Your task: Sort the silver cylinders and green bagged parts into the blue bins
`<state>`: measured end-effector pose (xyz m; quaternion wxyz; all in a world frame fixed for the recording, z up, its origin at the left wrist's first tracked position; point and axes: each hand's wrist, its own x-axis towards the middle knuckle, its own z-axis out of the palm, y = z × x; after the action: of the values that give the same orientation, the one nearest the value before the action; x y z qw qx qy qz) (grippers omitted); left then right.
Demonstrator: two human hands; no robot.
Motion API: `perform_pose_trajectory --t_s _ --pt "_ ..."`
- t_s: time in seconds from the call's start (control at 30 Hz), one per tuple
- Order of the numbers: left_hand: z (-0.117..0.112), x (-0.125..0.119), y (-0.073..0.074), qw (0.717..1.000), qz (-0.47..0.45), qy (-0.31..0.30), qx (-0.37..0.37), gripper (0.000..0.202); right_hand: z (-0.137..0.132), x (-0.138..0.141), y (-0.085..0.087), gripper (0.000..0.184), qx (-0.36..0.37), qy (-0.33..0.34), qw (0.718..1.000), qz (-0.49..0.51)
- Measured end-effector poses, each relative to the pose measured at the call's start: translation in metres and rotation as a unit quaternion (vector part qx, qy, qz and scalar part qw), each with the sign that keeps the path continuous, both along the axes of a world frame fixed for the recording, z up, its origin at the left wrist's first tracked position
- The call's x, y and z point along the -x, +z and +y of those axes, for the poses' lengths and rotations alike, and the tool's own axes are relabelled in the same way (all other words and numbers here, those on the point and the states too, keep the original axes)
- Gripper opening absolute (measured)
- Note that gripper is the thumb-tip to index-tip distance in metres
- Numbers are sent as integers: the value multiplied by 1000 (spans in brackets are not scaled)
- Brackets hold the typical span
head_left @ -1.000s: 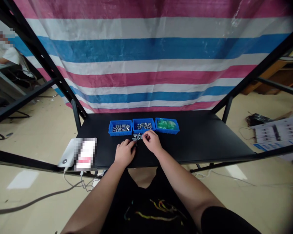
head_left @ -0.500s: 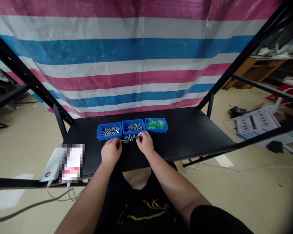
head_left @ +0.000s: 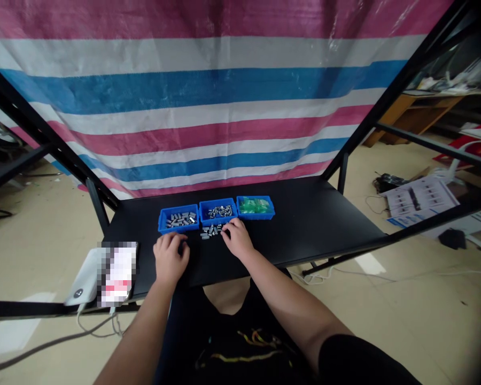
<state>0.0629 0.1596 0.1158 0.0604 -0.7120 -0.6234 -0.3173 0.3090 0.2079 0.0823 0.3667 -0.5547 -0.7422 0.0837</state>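
Small silvery metal pieces [head_left: 211, 231] lie in a loose pile on the black table, in front of the middle bin. At the pile's right edge is my right hand [head_left: 237, 238], its fingertips drawn together among the pieces; what they pinch is too small to make out. My left hand [head_left: 171, 256] rests left of the pile, in front of the left bin. Its fingers are bent and apart from the thumb, and nothing shows in it. The left blue bin [head_left: 179, 210] holds grey metal cylinders, and the middle blue bin [head_left: 217, 203] holds smaller shiny metal parts.
A right blue bin [head_left: 255, 217] contains green items in clear plastic. At the left table corner sit a white power bank [head_left: 87, 275] and a blurred-out phone [head_left: 119, 272] with cables. A striped tarp [head_left: 224, 133] hangs behind the black table [head_left: 312, 230], between dark frame posts.
My left hand has moved left and slightly toward me, away from the pile, with its fingers looser. My right hand stays by the pile's right edge. The camera view has shifted slightly.
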Motion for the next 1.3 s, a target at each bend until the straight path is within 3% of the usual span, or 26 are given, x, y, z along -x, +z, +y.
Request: perform_pose_trajectory --t_s 0.13,0.3,0.47,0.67,1.3 --pt "-9 2 -18 996 -41 -72 43 15 9 -3 21 12 -48 14 999 19" --pt "-1 10 -23 986 -94 -111 87 14 25 -3 42 18 -55 -51 997 33" --pt "0 9 -23 984 -70 -117 113 13 6 -8 26 15 32 -39 999 -21" --pt "2 8 -22 984 -59 -105 131 14 -5 -3 8 20 38 -32 996 -71" --pt "-1 8 -17 981 -63 -109 145 14 4 7 18 13 50 61 988 -131"
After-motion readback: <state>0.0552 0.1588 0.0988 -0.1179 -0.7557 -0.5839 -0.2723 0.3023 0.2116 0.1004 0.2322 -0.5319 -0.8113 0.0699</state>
